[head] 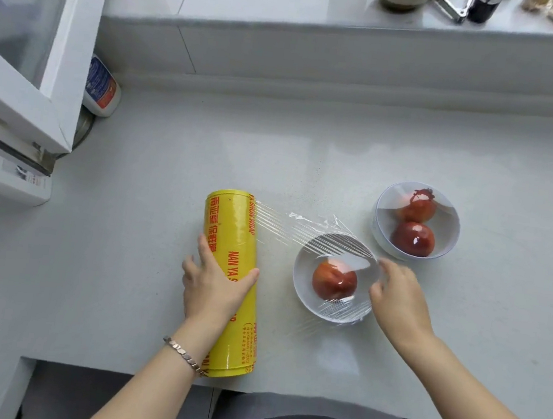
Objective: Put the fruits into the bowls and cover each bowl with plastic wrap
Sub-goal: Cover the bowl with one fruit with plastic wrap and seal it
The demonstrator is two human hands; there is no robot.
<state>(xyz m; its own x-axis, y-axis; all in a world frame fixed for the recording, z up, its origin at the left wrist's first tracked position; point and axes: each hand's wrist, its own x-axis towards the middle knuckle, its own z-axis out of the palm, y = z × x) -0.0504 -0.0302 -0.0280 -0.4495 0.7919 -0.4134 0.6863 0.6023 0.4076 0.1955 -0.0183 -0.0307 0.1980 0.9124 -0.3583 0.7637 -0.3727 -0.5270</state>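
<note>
While drawn taut, plastic wrap (pixel 320 238): spans yellow roll (pixel 230 238) to near bowl (pixel 297 273), lower centre.
Near bowl: one red fruit (pixel 334 281).
Far bowl (pixel 377 233): two fruits (pixel 413 238), right of centre.
Left grip (pixel 215 281): clasping roll on counter (pixel 170 162).
Right grip (pixel 396 292): pinching wrap.

We count two bowls — a near bowl (pixel 297 282) and a far bowl (pixel 453 229). We count three red fruits: one fruit (pixel 334 281) in the near bowl, and a second fruit (pixel 413 239) and third fruit (pixel 418 208) in the far. We see one yellow roll of plastic wrap (pixel 232 225), one sheet of film (pixel 316 238), two hands — left hand (pixel 214 288), right hand (pixel 395 300) — one bracelet (pixel 182 355), one bottle (pixel 102 89).
</note>
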